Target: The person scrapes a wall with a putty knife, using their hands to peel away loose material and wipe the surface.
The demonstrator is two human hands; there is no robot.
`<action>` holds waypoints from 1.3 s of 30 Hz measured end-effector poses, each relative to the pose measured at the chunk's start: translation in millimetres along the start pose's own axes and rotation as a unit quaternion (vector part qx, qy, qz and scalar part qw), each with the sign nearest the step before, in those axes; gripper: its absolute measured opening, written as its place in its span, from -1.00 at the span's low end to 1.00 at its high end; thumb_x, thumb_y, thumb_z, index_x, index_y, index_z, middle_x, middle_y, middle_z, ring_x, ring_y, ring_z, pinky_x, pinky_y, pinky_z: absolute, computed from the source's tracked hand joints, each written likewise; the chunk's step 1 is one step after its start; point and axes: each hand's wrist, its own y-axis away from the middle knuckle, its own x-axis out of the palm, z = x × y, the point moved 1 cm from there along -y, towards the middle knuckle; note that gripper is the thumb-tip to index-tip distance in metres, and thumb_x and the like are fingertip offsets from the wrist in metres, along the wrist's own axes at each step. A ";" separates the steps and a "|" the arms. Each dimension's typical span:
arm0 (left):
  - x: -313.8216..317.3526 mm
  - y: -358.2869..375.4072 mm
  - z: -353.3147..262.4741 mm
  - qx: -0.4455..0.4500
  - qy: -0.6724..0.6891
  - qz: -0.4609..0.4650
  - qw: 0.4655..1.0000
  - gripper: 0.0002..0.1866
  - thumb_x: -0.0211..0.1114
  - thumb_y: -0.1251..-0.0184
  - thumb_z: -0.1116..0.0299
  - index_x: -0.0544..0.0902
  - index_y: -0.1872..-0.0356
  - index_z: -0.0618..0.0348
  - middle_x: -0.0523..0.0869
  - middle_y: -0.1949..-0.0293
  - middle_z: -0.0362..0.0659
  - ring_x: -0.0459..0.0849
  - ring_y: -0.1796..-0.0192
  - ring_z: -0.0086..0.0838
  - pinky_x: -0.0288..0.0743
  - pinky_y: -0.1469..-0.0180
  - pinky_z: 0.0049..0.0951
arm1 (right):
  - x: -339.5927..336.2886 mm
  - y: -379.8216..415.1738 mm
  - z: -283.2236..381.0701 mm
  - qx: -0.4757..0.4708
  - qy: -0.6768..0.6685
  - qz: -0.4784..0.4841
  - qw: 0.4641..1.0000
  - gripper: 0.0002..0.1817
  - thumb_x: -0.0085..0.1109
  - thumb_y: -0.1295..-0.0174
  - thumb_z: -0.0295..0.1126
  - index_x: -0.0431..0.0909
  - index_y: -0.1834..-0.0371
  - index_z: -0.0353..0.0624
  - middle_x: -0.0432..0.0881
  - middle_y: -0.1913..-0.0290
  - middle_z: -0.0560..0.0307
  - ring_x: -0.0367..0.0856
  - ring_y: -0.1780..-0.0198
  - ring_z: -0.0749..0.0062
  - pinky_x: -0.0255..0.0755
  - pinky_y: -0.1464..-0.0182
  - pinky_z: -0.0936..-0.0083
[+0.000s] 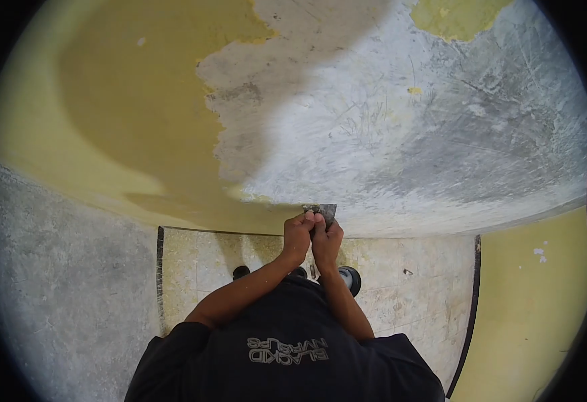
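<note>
A flat metal scraper (327, 210) is pinched between both my hands in the middle of the view, its wide edge at the lower part of the wall. My left hand (297, 236) grips its left side, fingers closed, thumb on the near face. Beside it, almost touching, my right hand (327, 240) is closed on the right side with the thumb pressed flat. Much of the scraper is covered by my fingers. Yellow paint (139, 100) covers the wall to the left, and a bare grey-white patch (374, 134) spreads above and right of the blade.
Pale floor tiles (400, 321) dusted with yellow flakes lie below the wall. A dark round object with a light inside (350, 280) is by my right forearm. Dark strips run along the floor on the left (160, 275) and right (473, 295). My shadow falls on the wall.
</note>
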 end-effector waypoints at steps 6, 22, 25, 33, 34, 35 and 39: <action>-9.4 -2.0 -2.4 -0.003 -0.147 0.004 0.989 -0.68 0.09 -0.48 0.32 0.67 0.43 0.27 0.61 0.50 -0.31 0.46 0.41 -0.67 0.37 0.32 -0.55 | 6.4 1.5 -7.3 0.048 -0.078 -0.007 0.996 -0.66 0.12 -0.34 -0.27 0.52 0.47 -0.37 0.49 0.64 0.20 0.35 0.52 0.62 0.30 0.49 0.51; 3.6 -3.8 -1.0 0.020 0.066 0.043 0.997 -0.67 0.10 -0.49 0.26 0.65 0.43 0.24 0.56 0.50 -0.35 0.45 0.38 -0.69 0.39 0.30 -0.59 | -5.2 -14.0 17.0 -0.119 0.083 -0.015 0.989 -0.69 0.14 -0.27 -0.29 0.59 0.43 -0.37 0.58 0.63 -0.14 0.60 0.60 0.19 0.40 0.52 0.35; 0.6 -4.5 2.6 0.015 0.086 0.040 0.995 -0.71 0.10 -0.48 0.29 0.66 0.38 0.23 0.59 0.46 -0.33 0.48 0.37 -0.67 0.41 0.30 -0.57 | -4.4 -14.1 4.5 -0.132 0.088 -0.018 0.987 -0.68 0.14 -0.26 -0.26 0.60 0.43 -0.37 0.58 0.61 -0.20 0.62 0.57 0.00 0.43 0.51 0.28; -11.8 -6.4 18.6 -0.037 0.006 0.024 0.999 -0.74 0.12 -0.45 0.33 0.67 0.36 0.26 0.63 0.44 -0.29 0.51 0.36 -0.64 0.41 0.31 -0.53 | -0.7 -7.0 -28.1 -0.081 0.170 -0.041 0.981 -0.63 0.16 -0.26 -0.22 0.57 0.48 -0.40 0.58 0.61 -0.22 0.59 0.59 -0.08 0.41 0.52 0.21; -11.7 -8.1 21.0 -0.037 0.005 0.026 0.999 -0.74 0.12 -0.45 0.33 0.67 0.36 0.26 0.63 0.44 -0.29 0.51 0.36 -0.64 0.41 0.31 -0.53 | 2.2 -5.2 -25.2 -0.088 0.128 -0.046 0.987 -0.63 0.15 -0.26 -0.23 0.57 0.48 -0.40 0.58 0.62 -0.21 0.59 0.59 -0.04 0.40 0.52 0.22; -12.1 -9.6 23.3 -0.027 -0.009 0.020 0.999 -0.72 0.11 -0.46 0.32 0.68 0.37 0.27 0.63 0.46 -0.29 0.50 0.37 -0.63 0.40 0.32 -0.52 | 3.7 -4.7 -23.3 -0.095 0.086 -0.051 0.990 -0.63 0.15 -0.27 -0.23 0.57 0.47 -0.41 0.57 0.62 -0.20 0.58 0.60 0.00 0.38 0.52 0.23; -9.9 -5.6 12.1 -0.029 -0.010 0.010 0.999 -0.70 0.10 -0.47 0.30 0.68 0.37 0.28 0.62 0.50 -0.30 0.48 0.41 -0.63 0.37 0.34 -0.51 | -1.0 -6.1 -25.7 -0.068 0.065 -0.013 0.995 -0.64 0.15 -0.28 -0.24 0.57 0.46 -0.40 0.57 0.63 -0.18 0.58 0.60 0.11 0.38 0.51 0.27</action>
